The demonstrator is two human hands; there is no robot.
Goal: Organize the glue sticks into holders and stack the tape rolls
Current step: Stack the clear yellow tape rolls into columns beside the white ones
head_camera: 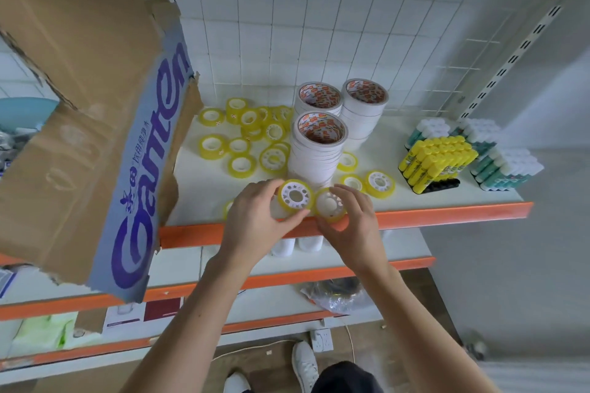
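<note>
I see a small yellow tape roll [297,195] at the front edge of the shelf [447,212], pinched by my left hand [255,217]; its thumb presses the near rim and its fingers curl over the far rim; the roll is tilted, its hole facing up and toward me, so its axis points roughly at the camera. Touching it on the right sits a second yellow roll [330,206], lying nearly flat with its hole upward; my right hand [351,220] curls around it, fingers over the top and thumb at the near side. Just behind stand three stacks of white tape [319,150], upright, holes facing up; loose yellow rolls [249,140] lie scattered flat to their left, and a few more [380,183] to the right. Further right, yellow glue sticks [437,159] stand in a black holder [443,185], caps leaning back and right; white-capped green glue sticks [501,166] stand beside them. A torn cardboard box [95,124] hangs at left.
</note>
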